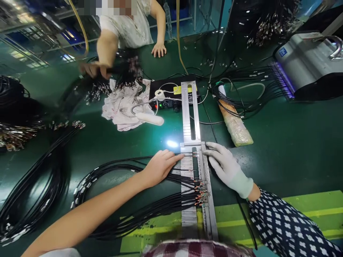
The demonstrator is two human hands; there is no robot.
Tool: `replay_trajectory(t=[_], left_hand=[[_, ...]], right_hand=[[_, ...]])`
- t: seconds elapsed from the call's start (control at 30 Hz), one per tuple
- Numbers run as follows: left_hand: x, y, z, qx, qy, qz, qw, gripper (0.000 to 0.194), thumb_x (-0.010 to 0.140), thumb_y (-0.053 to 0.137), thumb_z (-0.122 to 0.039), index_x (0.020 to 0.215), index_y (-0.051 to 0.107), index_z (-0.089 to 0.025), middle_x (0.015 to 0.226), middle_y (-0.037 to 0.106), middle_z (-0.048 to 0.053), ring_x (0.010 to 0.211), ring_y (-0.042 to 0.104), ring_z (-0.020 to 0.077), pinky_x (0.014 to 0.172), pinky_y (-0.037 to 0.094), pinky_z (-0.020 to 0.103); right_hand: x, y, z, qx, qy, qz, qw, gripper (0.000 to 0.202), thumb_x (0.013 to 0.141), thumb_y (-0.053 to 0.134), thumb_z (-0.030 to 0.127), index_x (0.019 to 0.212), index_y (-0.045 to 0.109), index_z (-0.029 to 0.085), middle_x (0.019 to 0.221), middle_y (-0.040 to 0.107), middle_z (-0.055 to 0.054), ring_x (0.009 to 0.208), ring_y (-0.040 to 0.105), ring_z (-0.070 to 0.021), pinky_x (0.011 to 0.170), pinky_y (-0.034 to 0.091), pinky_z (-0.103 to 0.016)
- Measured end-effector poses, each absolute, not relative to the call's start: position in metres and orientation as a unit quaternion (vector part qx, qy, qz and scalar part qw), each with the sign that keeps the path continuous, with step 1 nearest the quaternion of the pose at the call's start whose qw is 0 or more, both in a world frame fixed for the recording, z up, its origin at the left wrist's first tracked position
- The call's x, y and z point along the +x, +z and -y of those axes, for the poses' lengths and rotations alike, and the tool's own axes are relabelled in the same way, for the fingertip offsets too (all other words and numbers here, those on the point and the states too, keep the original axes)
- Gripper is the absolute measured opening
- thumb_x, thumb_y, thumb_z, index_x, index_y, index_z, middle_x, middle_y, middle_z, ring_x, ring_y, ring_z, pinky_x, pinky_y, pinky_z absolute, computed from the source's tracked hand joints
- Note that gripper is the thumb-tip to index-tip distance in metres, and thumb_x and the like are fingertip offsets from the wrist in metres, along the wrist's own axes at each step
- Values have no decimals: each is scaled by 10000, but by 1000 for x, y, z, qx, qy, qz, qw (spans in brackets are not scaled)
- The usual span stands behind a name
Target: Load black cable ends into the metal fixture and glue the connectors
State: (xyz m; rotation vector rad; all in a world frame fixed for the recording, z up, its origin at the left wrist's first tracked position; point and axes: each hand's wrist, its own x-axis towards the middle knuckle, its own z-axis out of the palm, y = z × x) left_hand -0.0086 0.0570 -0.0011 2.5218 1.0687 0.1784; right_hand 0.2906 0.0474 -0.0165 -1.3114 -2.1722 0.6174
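My bare left hand [163, 167] is at the left side of a long metal slotted fixture [187, 212]. Its fingers are closed on a thin black cable whose stripped end lies in the fixture's upper slots. Below it, several black cables [160, 203] lie across the slots, their orange and metal ends lined up along the bar [209, 210]. My right hand [227, 167], in a white glove, rests at the fixture's right edge with its fingers stretched out and apart. The underside of my left fingers is hidden.
A light wand [150, 119] and white cloth [120, 107] lie beyond, near a black control box [166, 103]. A wrapped block [238, 132] and a grey machine [308, 64] are to the right. Cable bundles [32, 189] lie left. Across the table stands another person [128, 28].
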Motion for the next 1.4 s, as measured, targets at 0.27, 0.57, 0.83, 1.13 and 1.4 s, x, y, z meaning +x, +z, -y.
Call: replay_trajectory(t=[0.27,0.57,0.83,1.13,1.4], left_hand=[[-9,1,-45,851,140,-414,293,184,1022,420,-233,994,594,-184,922,607,52,877,551,182,781,451,296],[10,-15,-59,894,161,-397,131,271,1033,362,-222,947,613,-166,886,600,74,809,521,191,733,431,310],[6,-15,-59,909,155,-375,92,303,1040,323,-225,986,615,-166,892,599,72,807,511,187,723,425,305],[-1,-18,-63,909,194,-327,167,321,1029,317,-180,1181,601,-183,1018,624,88,895,547,180,791,445,311],[-14,-16,-43,918,93,-380,73,423,1010,344,-165,1376,542,-242,920,592,75,837,464,207,742,345,352]], right_hand=[[293,-17,-38,-509,243,785,257,274,993,450,303,1213,607,258,1339,587,-80,1252,546,-276,1028,467,-491],[291,-14,-40,-514,255,779,255,261,988,475,302,1210,604,253,1309,608,-73,1225,560,-267,1029,468,-479],[291,-16,-43,-510,251,782,258,265,979,482,309,1202,612,249,1286,624,-85,1203,577,-281,1001,482,-489],[291,-15,-43,-510,254,780,258,262,983,468,309,1194,610,247,1257,633,-87,1180,585,-276,999,481,-479],[279,-17,-45,-532,222,785,228,444,961,502,462,1332,519,219,1251,621,-114,1128,581,-317,936,477,-493]])
